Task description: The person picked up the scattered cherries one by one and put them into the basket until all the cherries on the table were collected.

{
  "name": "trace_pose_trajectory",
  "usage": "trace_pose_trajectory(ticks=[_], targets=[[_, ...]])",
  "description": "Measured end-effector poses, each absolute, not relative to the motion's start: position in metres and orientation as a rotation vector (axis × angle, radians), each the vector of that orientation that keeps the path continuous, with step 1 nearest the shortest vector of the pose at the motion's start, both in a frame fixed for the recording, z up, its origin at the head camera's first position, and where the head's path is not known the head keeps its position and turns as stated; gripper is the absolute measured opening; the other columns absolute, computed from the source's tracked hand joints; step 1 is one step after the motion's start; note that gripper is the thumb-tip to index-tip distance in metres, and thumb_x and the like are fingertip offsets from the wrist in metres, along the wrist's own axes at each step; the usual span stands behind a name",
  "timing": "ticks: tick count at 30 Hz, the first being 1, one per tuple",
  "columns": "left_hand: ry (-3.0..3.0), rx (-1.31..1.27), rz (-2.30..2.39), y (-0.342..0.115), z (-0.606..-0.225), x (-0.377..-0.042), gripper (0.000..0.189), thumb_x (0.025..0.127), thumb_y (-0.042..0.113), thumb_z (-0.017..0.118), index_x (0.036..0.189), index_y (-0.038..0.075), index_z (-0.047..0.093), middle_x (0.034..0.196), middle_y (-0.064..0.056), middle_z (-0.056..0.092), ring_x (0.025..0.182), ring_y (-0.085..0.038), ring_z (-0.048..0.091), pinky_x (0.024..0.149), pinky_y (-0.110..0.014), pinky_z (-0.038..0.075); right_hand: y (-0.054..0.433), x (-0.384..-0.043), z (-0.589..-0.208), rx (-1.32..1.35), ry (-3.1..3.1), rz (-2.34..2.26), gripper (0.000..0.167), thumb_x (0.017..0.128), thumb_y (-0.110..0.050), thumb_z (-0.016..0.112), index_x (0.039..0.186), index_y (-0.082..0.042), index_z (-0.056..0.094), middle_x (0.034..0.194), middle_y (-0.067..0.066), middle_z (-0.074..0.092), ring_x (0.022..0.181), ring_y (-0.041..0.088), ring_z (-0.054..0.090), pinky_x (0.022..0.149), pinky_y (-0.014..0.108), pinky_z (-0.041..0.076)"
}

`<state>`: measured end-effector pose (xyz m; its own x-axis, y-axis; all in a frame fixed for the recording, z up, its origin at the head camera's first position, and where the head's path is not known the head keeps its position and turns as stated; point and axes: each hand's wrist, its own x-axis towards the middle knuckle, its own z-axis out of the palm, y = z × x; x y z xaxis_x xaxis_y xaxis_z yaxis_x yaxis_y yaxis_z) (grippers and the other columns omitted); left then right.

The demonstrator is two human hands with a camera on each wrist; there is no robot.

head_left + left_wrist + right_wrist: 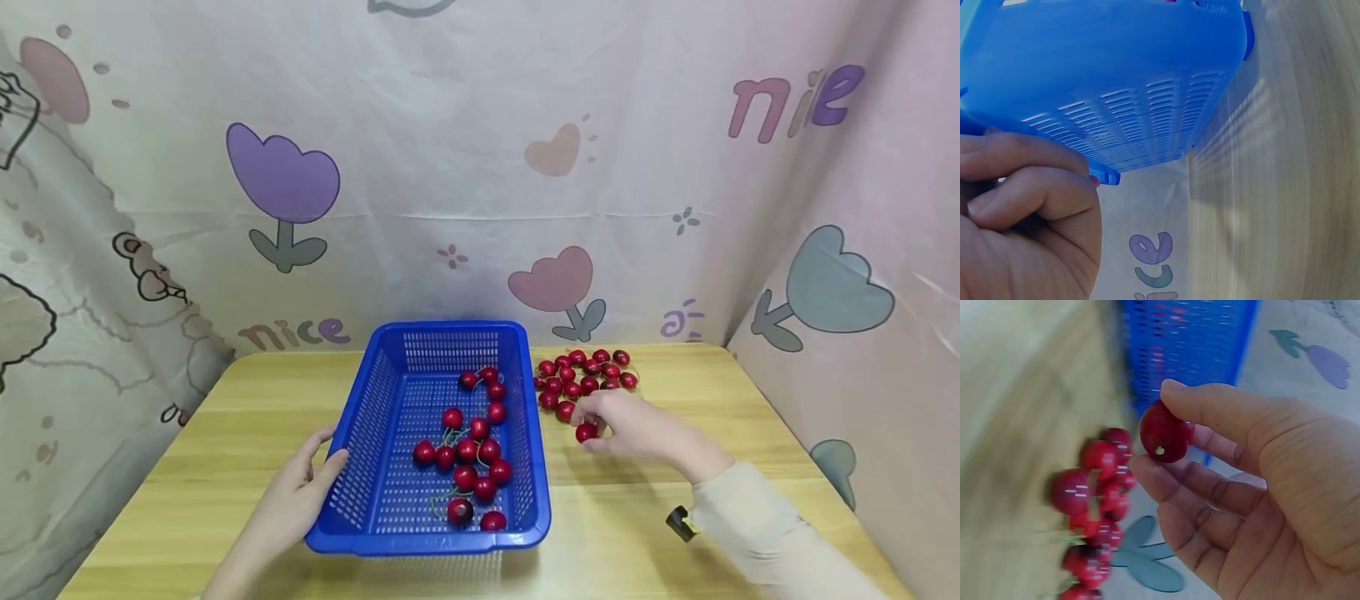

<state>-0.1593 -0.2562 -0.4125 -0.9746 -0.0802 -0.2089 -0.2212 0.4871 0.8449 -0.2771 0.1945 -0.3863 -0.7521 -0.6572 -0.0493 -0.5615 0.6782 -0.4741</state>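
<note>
A blue plastic basket (pixel 538 475) with slotted walls stands on the table, several red cherries (pixel 466 451) lying in its right half, some with green stems. My left hand (pixel 288 500) grips the basket's left rim, the thumb on top; the left wrist view shows its curled fingers against the blue wall. To the right of the basket, my right hand (pixel 641 429) pinches one stemless cherry (pixel 1163 434) between thumb and fingertips. Just beyond that hand, a pile of cherries (pixel 567 375) lies on the table, close to the basket's right side.
The wooden table (pixel 247 433) ends at the back against a hanging cloth (pixel 450 167) printed with flowers and letters. Cloth also hangs along the left and right sides. A small black object (pixel 681 523) shows at the right wrist, beside the light sleeve (pixel 757 517).
</note>
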Motion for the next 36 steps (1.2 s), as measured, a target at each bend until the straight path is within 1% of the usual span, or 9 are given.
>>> trace_pose_trajectory(ticks=[4, 7, 11, 14, 17, 22, 25, 31, 36], targets=[[2.584, -0.275, 1.501, -0.255, -0.414, -0.159, 0.063, 0.116, 0.043, 0.047, 0.167, 0.011, 0.027, 0.096, -0.015, 0.074, 0.076, -0.024, 0.077, 0.061, -0.037, 0.066, 0.188, -0.281, -0.364, -1.007, 2.719, -0.634, 0.022, 0.094, -0.018, 0.085, 0.113, -0.012, 0.077, 0.103, -0.004, 0.074, 0.086, 0.009, 0.065, 0.081, 0.033, 0.063], [2.603, -0.282, 1.47, -0.255, -0.414, -0.159, 0.064, 0.116, 0.046, 0.046, 0.167, 0.013, 0.028, 0.097, -0.014, 0.073, 0.077, -0.023, 0.076, 0.061, -0.036, 0.065, 0.182, -0.28, -0.349, -1.068, 2.716, -0.66, 0.02, 0.095, -0.018, 0.084, 0.112, -0.012, 0.076, 0.102, -0.005, 0.074, 0.082, 0.006, 0.065, 0.079, 0.031, 0.063], [2.606, -0.287, 1.448, -0.256, -0.413, -0.159, 0.064, 0.116, 0.047, 0.046, 0.167, 0.014, 0.028, 0.099, -0.015, 0.072, 0.078, -0.022, 0.075, 0.062, -0.035, 0.065, 0.168, -0.278, -0.334, -1.158, 2.694, -0.675, 0.02, 0.098, -0.02, 0.082, 0.115, -0.012, 0.076, 0.1, -0.005, 0.073, 0.073, 0.002, 0.063, 0.07, 0.023, 0.059], [2.611, -0.272, 1.455, -0.257, -0.414, -0.161, 0.064, 0.116, 0.047, 0.045, 0.167, 0.014, 0.027, 0.1, -0.016, 0.073, 0.079, -0.023, 0.075, 0.062, -0.035, 0.065, 0.153, -0.276, -0.325, -1.185, 2.686, -0.65, 0.024, 0.098, -0.023, 0.081, 0.119, -0.012, 0.076, 0.104, -0.004, 0.073, 0.073, 0.002, 0.061, 0.068, 0.021, 0.056], [2.612, -0.257, 1.461, -0.257, -0.413, -0.162, 0.064, 0.116, 0.046, 0.045, 0.167, 0.013, 0.027, 0.099, -0.016, 0.073, 0.078, -0.023, 0.076, 0.062, -0.035, 0.065, 0.136, -0.273, -0.319, -1.203, 2.658, -0.63, 0.025, 0.098, -0.022, 0.082, 0.12, -0.012, 0.075, 0.107, -0.002, 0.073, 0.075, 0.003, 0.061, 0.071, 0.02, 0.056], [2.613, -0.252, 1.462, -0.258, -0.413, -0.162, 0.063, 0.116, 0.044, 0.045, 0.167, 0.011, 0.028, 0.097, -0.016, 0.073, 0.076, -0.023, 0.076, 0.061, -0.036, 0.066, 0.107, -0.27, -0.316, -1.32, 2.59, -0.565, 0.022, 0.098, -0.02, 0.082, 0.116, -0.012, 0.075, 0.107, 0.001, 0.071, 0.079, 0.012, 0.065, 0.073, 0.019, 0.055], [2.613, -0.25, 1.465, -0.259, -0.414, -0.161, 0.063, 0.116, 0.044, 0.045, 0.167, 0.011, 0.027, 0.096, -0.016, 0.073, 0.076, -0.024, 0.077, 0.06, -0.036, 0.066, 0.089, -0.27, -0.318, -1.391, 2.558, -0.515, 0.022, 0.098, -0.02, 0.082, 0.116, -0.011, 0.075, 0.106, 0.001, 0.071, 0.086, 0.016, 0.066, 0.077, 0.019, 0.055], [2.606, -0.261, 1.458, -0.261, -0.415, -0.161, 0.064, 0.116, 0.045, 0.045, 0.168, 0.012, 0.026, 0.097, -0.016, 0.074, 0.076, -0.025, 0.077, 0.06, -0.037, 0.066, 0.058, -0.269, -0.323, -1.448, 2.502, -0.424, 0.024, 0.098, -0.022, 0.082, 0.119, -0.012, 0.076, 0.109, 0.001, 0.075, 0.093, 0.011, 0.063, 0.084, 0.019, 0.058], [2.611, -0.237, 1.464, -0.259, -0.414, -0.162, 0.063, 0.116, 0.043, 0.045, 0.168, 0.012, 0.026, 0.097, -0.016, 0.074, 0.076, -0.024, 0.077, 0.06, -0.036, 0.066, 0.043, -0.266, -0.33, -1.442, 2.476, -0.331, 0.024, 0.099, -0.024, 0.081, 0.12, -0.014, 0.075, 0.109, 0.0, 0.075, 0.094, 0.009, 0.063, 0.084, 0.017, 0.058]])
